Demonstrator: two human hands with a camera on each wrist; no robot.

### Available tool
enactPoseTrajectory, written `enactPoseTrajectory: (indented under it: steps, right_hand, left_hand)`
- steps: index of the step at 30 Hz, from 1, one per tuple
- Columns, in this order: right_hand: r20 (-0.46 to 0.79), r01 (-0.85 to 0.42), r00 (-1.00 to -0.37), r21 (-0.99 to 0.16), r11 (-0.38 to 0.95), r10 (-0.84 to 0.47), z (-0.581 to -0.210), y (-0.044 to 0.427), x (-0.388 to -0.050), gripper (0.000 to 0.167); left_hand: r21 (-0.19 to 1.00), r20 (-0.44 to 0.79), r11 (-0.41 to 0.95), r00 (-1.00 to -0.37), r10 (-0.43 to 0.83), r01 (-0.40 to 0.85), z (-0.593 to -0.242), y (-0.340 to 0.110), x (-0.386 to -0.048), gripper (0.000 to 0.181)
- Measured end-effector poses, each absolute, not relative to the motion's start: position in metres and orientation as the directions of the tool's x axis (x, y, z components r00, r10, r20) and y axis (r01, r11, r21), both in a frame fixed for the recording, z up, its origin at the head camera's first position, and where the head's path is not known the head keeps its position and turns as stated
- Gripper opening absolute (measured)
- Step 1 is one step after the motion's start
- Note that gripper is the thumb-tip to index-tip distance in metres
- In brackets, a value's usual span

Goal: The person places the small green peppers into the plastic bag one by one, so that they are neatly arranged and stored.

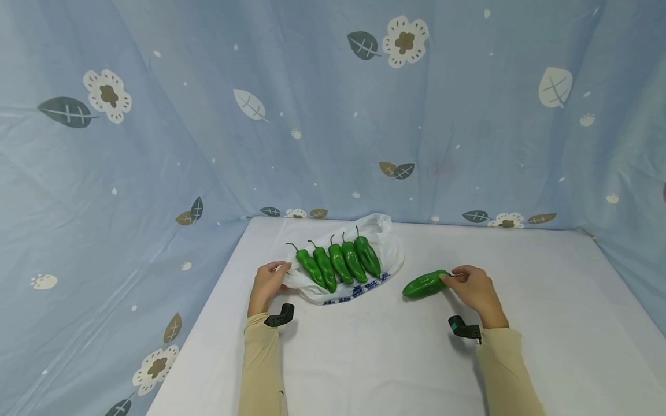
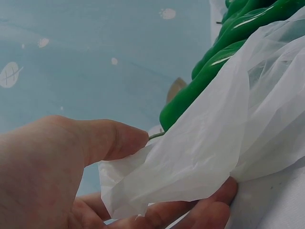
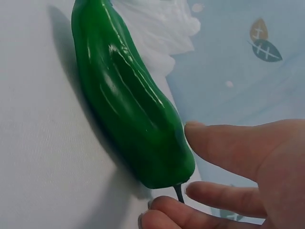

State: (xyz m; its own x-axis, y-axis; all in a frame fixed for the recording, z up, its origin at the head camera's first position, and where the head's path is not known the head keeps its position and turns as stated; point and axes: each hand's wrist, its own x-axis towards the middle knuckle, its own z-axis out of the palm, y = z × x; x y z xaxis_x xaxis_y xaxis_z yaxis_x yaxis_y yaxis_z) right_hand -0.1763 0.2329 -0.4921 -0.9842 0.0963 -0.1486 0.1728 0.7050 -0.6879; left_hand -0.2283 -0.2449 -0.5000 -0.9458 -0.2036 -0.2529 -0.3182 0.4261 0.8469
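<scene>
On the left, my left hand [image 1: 268, 283] pinches the edge of a thin white plastic bag [image 2: 190, 167], its thumb above the film and the other fingers beneath. Several glossy green peppers [image 1: 340, 263] with thin stems lie side by side on the bag. My right hand [image 1: 474, 290] holds the stem end of a separate green pepper [image 1: 424, 284], right of the bag. In the right wrist view, the thumb [image 3: 217, 143] touches that pepper's side and the fingertips are round its stem. This pepper appears to lie on the table.
A white cloth covers the table [image 1: 364, 358]. Blue fabric [image 1: 322, 115] with leaves and flowers hangs behind and along both sides. Blue print runs along the bag's near edge. A black device sits on each wrist.
</scene>
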Motion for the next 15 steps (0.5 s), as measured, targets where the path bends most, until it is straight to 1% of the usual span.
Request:
enactPoseTrajectory:
  steps: [11,15]
  right_hand:
    - [-0.123,0.152,-0.988,-0.697,0.7,0.092,-0.498,0.221,-0.184,0.068]
    - [-0.127,0.151,-0.988,-0.71,0.688,0.085,-0.499,0.217,-0.183,0.066]
  left_hand:
    - [0.846,-0.258,0.425,-0.944,-0.204,-0.323,-0.497,-0.243,-0.228,0.056]
    - [0.846,-0.258,0.425,-0.945,-0.203,-0.322,-0.497,-0.243,-0.228,0.055]
